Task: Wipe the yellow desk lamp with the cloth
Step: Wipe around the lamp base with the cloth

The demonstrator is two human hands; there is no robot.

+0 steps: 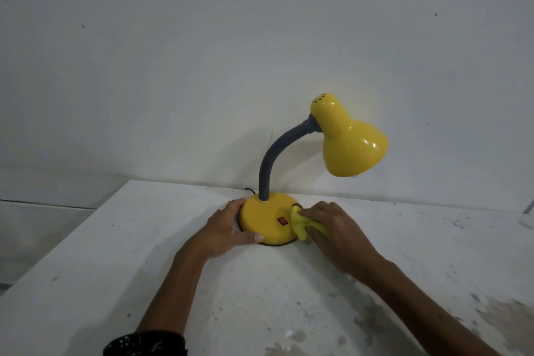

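the yellow desk lamp [289,182] was stood upright on the white, stained surface [144,254], close to its far edge and just in front of a pale wall [202,52]. its round yellow base [264,221] was rimmed in black underneath, and a small red switch [283,221] was set into the top of the base toward the near side. a grey flexible neck [277,159] was seen rising from the back of the base and curving over to the right, where the glossy yellow shade [348,141] was carried, tilted downward and to the right. a dark cord [249,190] was glimpsed behind the base.

the left hand [228,228] was laid against the left side of the base, fingers spread around the rim and the thumb [251,237] pressed along the near edge, so the base was gripped and steadied. the right hand [338,231] was closed around a bunched yellow cloth [302,225], which was pressed against the right side of the base, just beside the switch. part of the cloth was hidden under the fingers.

a dark patterned sleeve [144,344] was visible at the lower edge on the left arm. the right forearm was bare.
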